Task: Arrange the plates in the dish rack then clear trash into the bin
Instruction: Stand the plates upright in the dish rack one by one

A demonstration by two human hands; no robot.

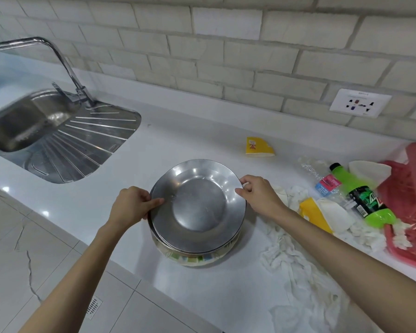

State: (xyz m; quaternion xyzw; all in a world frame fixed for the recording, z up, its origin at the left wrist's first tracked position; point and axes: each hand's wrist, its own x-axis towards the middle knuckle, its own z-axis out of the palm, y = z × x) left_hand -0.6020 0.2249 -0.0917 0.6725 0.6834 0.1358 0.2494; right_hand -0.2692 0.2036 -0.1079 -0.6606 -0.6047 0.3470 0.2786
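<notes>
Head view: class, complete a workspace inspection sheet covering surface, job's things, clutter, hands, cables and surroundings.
Surface: white countertop, glossy.
Job's things: top steel plate on a stack over a patterned dish; red plastic basket at right; bin not seen.
Clutter: green bottle, clear bottle, yellow cartons, crumpled tissues.
Hands: left hand and right hand each grip the top plate's rim.
Cables: nothing seen.
Surroundings: steel sink, tap, wall socket, brick-tiled wall.

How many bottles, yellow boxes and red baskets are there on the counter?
Bottles: 2, a green bottle and a crushed clear bottle.
Yellow boxes: 2, a box near the wall and a box beside the bottles.
Red baskets: 1, the red basket at the right edge.
Total: 5.
</notes>
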